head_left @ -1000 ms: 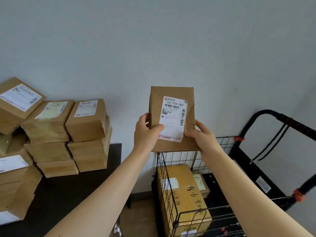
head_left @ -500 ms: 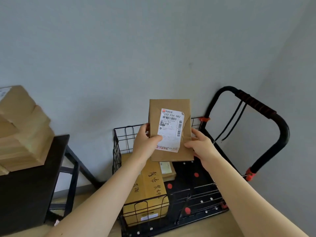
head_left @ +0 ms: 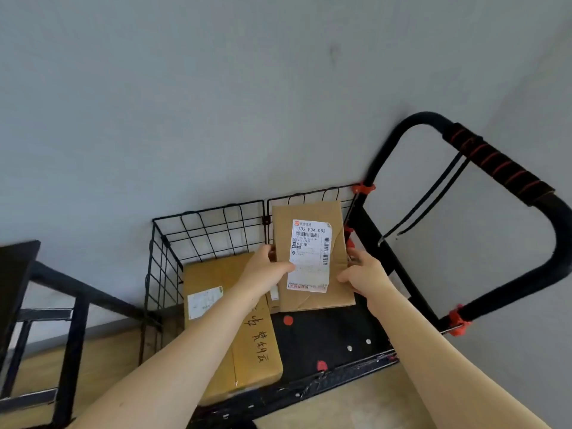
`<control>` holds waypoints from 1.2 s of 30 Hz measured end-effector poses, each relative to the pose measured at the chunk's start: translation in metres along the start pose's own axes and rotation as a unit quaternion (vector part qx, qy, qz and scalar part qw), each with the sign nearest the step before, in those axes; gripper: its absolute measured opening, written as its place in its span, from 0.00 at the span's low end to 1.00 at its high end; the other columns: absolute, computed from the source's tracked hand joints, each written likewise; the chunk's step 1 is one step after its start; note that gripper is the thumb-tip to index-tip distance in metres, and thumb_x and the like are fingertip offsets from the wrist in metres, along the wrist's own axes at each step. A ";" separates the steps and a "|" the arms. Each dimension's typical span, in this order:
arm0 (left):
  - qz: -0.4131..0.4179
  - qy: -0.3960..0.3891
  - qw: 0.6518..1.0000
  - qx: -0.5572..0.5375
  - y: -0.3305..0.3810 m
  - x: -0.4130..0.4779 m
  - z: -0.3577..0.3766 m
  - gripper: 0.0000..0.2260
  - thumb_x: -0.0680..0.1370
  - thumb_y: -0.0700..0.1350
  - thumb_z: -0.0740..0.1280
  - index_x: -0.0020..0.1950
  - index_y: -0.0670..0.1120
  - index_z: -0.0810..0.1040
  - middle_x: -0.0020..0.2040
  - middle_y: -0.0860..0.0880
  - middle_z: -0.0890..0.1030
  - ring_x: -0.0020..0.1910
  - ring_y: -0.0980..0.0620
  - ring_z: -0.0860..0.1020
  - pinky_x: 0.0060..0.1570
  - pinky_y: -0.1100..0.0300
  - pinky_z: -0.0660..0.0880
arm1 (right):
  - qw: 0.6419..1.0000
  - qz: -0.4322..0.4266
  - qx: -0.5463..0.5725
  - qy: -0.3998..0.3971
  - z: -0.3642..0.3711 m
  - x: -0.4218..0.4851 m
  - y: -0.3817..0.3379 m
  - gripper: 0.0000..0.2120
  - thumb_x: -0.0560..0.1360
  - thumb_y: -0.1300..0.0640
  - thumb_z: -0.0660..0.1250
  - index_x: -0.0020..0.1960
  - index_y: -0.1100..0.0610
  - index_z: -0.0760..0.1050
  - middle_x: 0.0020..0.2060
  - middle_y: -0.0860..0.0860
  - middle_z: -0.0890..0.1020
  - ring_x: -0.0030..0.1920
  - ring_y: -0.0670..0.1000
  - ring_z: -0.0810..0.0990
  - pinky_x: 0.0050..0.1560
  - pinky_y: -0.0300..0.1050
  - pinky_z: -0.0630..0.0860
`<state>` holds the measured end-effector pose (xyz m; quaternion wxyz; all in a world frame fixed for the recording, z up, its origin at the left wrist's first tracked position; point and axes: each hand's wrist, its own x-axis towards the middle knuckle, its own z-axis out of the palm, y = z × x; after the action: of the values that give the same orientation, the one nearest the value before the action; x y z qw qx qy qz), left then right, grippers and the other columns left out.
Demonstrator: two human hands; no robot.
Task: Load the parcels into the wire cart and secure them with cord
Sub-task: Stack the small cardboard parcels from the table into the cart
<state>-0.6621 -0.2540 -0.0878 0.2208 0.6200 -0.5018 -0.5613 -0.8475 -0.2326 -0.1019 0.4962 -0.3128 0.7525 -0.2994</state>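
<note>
Clamping the parcel (head_left: 311,258) from 2 sides: left grip (head_left: 263,274) and right grip (head_left: 364,274).

The wire cart (head_left: 210,230) is a black square grid. Its deck (head_left: 334,332) is black, dotted red and white. Its black handle (head_left: 495,162) carries red stripes, with red clips (head_left: 363,188) at the joints. On the cart's handle side, a brown parcel (head_left: 309,212) bears a white label (head_left: 311,258) with black barcodes. A yellower parcel (head_left: 213,274) shows black handwriting.

A plain grey wall (head_left: 216,103) rose above a tan floor (head_left: 356,404), a black counter (head_left: 17,270) at left.
</note>
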 end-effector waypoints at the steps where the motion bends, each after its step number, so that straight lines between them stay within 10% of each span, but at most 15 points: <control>1: -0.015 -0.004 1.000 -0.003 -0.007 0.012 0.006 0.21 0.76 0.41 0.67 0.68 0.47 0.68 0.60 0.52 0.76 0.52 0.56 0.72 0.41 0.65 0.67 | 1.000 0.006 -0.016 -0.002 0.002 0.013 0.006 0.35 0.69 0.72 0.65 0.72 0.52 0.63 0.63 0.54 0.73 0.62 0.58 0.73 0.62 0.55 0.74; 14: -0.199 -0.094 0.976 0.005 -0.139 0.119 0.087 0.20 0.77 0.35 0.64 0.69 0.45 0.71 0.64 0.49 0.76 0.60 0.50 0.75 0.50 0.63 0.72 | 0.944 0.183 -0.229 -0.154 0.051 0.166 0.142 0.37 0.66 0.72 0.65 0.73 0.58 0.61 0.62 0.58 0.74 0.61 0.60 0.74 0.57 0.54 0.77; 21: -0.328 -0.099 0.940 0.005 -0.198 0.157 0.119 0.24 0.76 0.41 0.65 0.71 0.44 0.66 0.64 0.46 0.75 0.55 0.49 0.75 0.45 0.59 0.72 | 0.893 0.305 -0.238 -0.230 0.071 0.208 0.194 0.17 0.71 0.72 0.63 0.58 0.64 0.68 0.52 0.59 0.79 0.52 0.57 0.79 0.59 0.53 0.77; 28: -0.418 -0.044 0.907 -0.011 -0.234 0.181 0.148 0.30 0.78 0.41 0.64 0.74 0.38 0.51 0.66 0.42 0.70 0.59 0.46 0.72 0.51 0.57 0.71 | 0.853 0.322 -0.309 -0.269 0.091 0.234 0.221 0.15 0.75 0.68 0.64 0.59 0.58 0.70 0.59 0.56 0.77 0.59 0.55 0.77 0.60 0.49 0.76; 36: -0.429 -0.051 0.902 -0.007 -0.247 0.191 0.156 0.19 0.79 0.38 0.60 0.69 0.40 0.62 0.58 0.43 0.73 0.58 0.46 0.74 0.53 0.59 0.71 | 0.832 0.326 -0.319 -0.316 0.116 0.250 0.245 0.19 0.75 0.66 0.62 0.65 0.58 0.71 0.56 0.56 0.79 0.52 0.54 0.79 0.61 0.48 0.76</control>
<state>-0.7386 -0.2766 -0.4281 -0.0628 0.7442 -0.1934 -0.6362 -0.8594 -0.2874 -0.4667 0.6480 -0.2681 0.6670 0.2515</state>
